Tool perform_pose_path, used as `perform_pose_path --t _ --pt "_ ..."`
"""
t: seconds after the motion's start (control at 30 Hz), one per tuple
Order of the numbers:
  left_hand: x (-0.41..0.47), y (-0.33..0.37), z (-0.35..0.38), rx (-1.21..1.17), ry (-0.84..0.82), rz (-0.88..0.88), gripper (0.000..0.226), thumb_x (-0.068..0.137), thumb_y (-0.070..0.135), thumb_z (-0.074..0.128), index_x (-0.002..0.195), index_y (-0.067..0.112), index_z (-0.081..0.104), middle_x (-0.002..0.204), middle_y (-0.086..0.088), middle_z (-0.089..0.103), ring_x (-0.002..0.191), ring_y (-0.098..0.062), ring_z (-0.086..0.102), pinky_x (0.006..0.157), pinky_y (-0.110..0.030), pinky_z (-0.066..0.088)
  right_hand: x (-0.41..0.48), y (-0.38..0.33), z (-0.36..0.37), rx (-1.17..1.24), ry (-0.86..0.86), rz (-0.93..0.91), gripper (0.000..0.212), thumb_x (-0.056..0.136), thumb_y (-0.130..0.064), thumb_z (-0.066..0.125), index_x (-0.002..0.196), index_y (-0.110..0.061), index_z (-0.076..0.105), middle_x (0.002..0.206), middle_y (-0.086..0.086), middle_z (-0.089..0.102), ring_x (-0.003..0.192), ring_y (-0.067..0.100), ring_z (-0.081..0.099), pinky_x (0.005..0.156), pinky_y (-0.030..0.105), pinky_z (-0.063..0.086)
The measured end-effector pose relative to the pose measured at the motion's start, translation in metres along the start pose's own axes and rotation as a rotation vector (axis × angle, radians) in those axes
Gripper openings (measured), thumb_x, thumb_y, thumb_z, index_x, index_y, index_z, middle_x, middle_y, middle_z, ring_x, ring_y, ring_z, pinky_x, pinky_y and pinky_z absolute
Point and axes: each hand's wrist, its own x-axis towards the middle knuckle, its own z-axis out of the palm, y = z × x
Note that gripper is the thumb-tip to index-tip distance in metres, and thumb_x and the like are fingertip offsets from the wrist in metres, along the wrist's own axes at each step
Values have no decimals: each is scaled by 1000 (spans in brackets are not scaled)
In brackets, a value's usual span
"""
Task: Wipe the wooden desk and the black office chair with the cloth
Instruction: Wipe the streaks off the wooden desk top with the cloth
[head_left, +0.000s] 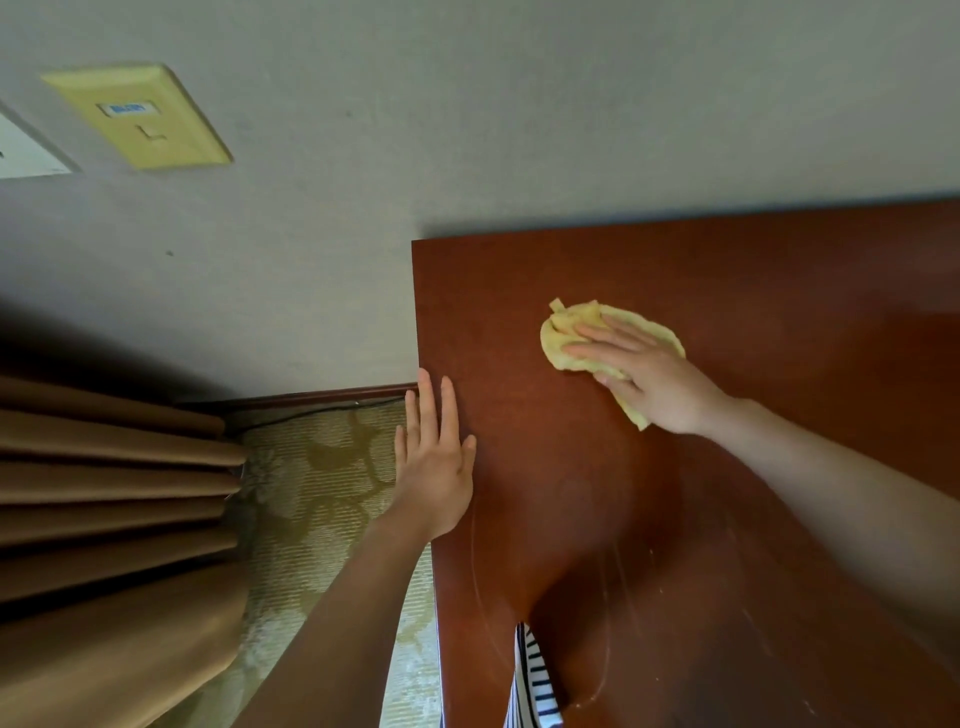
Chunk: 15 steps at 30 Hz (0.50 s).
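The reddish-brown wooden desk (753, 291) fills the right half of the head view, its back edge against the wall. A crumpled yellow cloth (569, 325) lies on the desk top near the far left corner. My right hand (647, 374) presses flat on the cloth with straight fingers. My left hand (434, 457) rests flat with straight fingers on the desk's left edge, holding nothing. Faint wipe streaks show on the near part of the desk. The black office chair is not in view.
A grey wall (467, 104) rises behind the desk, bearing a yellowish outlet plate (140, 117). Brown pleated curtains (104, 493) hang at the left. Patterned carpet (322, 493) lies between curtain and desk. A striped garment (532, 686) shows at the bottom.
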Motion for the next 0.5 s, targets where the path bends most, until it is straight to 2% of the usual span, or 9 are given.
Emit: perform_pose_path --t 0.2,0.3,0.37,0.5 --pt "3 1 -2 36 -77 -41 63 103 35 19 135 31 -36 140 11 -49 140 -17 -31 114 -40 -12 56 8 -14 -11 46 214 47 100 -17 42 144 -31 34 157 -7 19 146 20 8 119 35 7" --pt "3 3 -4 35 -111 -45 63 104 35 18 133 33 -38 138 12 -52 140 -16 -32 114 -40 -13 91 -9 -9 -20 139 346 44 100 -15 38 143 -24 37 156 -5 23 145 27 12 118 40 9" --pt "3 3 -6 45 -132 -48 63 104 35 17 132 33 -39 138 12 -52 140 -16 -32 114 -41 -13 104 -27 1 -6 156 406 46 100 -17 36 145 -24 34 157 -5 20 145 29 9 118 43 9" --pt "3 4 -8 80 -160 -64 63 103 37 16 132 33 -40 137 11 -54 140 -17 -31 115 -41 -12 94 -66 32 6 178 320 47 100 -17 37 145 -29 33 156 -9 20 146 26 5 117 48 9"
